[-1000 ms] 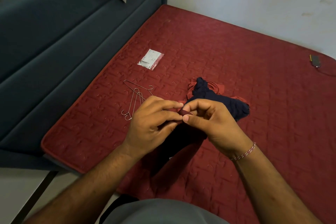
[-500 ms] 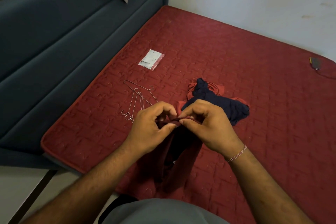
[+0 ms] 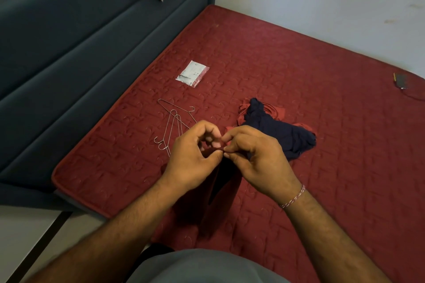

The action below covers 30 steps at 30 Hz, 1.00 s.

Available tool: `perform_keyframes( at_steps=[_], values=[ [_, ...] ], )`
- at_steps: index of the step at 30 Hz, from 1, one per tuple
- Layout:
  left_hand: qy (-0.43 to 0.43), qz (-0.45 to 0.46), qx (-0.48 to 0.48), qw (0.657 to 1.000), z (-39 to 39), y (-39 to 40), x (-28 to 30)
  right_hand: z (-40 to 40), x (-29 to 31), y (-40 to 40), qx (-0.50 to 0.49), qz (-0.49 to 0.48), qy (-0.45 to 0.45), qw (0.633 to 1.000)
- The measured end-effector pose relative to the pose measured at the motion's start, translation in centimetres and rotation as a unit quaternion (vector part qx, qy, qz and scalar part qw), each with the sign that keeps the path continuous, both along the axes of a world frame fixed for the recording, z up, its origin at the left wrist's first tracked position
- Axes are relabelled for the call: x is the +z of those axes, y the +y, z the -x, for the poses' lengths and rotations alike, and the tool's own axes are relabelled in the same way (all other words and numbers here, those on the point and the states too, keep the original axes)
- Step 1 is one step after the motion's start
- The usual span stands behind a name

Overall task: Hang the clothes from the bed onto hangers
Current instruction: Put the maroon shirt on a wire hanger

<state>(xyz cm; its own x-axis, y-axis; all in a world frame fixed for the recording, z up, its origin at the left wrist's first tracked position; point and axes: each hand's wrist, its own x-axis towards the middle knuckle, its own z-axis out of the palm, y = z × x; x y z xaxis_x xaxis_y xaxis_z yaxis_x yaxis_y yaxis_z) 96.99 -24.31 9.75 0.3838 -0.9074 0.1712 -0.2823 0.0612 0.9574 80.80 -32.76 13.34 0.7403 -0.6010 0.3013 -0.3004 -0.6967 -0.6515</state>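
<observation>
Pinching a dark red garment (image 3: 220,190) edge with both hands: left hand (image 3: 192,156) and right hand (image 3: 257,158) meet fingertip to fingertip, fingers curled on the fabric, which hangs below over the mattress (image 3: 322,122). Wire hangers (image 3: 171,125) lie just left; clothes pile (image 3: 276,131) just behind the right hand.

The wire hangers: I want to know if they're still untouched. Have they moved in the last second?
No. The wire hangers lie in the same spot on the red mattress, below the small packet.
</observation>
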Motion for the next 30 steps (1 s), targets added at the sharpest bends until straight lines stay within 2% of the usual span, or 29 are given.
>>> perform_keyframes(
  at_steps=[5, 9, 11, 16, 20, 22, 24, 25, 29, 30],
  values=[
    [-0.001, -0.006, 0.037, 0.999, 0.6, 0.1, -0.6, -0.2, -0.7, 0.3, -0.019, -0.035, 0.004, 0.999],
    [-0.061, 0.002, 0.07, 0.996, 1.4, 0.5, -1.1, -0.9, -0.8, 0.4, -0.055, -0.1, 0.112, 0.987],
    [-0.086, 0.011, 0.073, 0.994, 1.4, 0.7, -1.1, -1.2, -1.0, 0.6, -0.044, -0.148, 0.11, 0.982],
    [-0.194, -0.008, -0.025, 0.981, -0.8, 0.7, -1.3, -0.5, -3.0, -0.1, -0.027, -0.282, 0.045, 0.958],
    [-0.155, -0.106, -0.116, 0.975, -4.5, 1.2, -2.7, 0.9, -4.1, -1.2, -0.017, -0.363, 0.004, 0.931],
    [-0.194, -0.123, -0.175, 0.957, -6.0, 1.6, -3.2, 1.5, -4.3, -1.8, -0.008, -0.386, -0.007, 0.922],
    [-0.235, -0.098, -0.201, 0.946, -6.7, 2.1, -3.6, 1.8, -4.7, -2.1, 0.007, -0.41, -0.014, 0.912],
    [-0.227, -0.085, -0.203, 0.949, -6.9, 2.3, -3.8, 1.8, -4.8, -2.1, 0.018, -0.413, -0.01, 0.91],
    [-0.061, -0.081, -0.165, 0.981, -5.9, 2.6, -3.3, 1.7, -5.4, -2.2, 0.03, -0.413, 0.018, 0.91],
    [-0.06, -0.077, -0.158, 0.983, -5.7, 2.5, -3.1, 1.8, -5.4, -2.4, 0.032, -0.401, 0.036, 0.915]
  ],
)
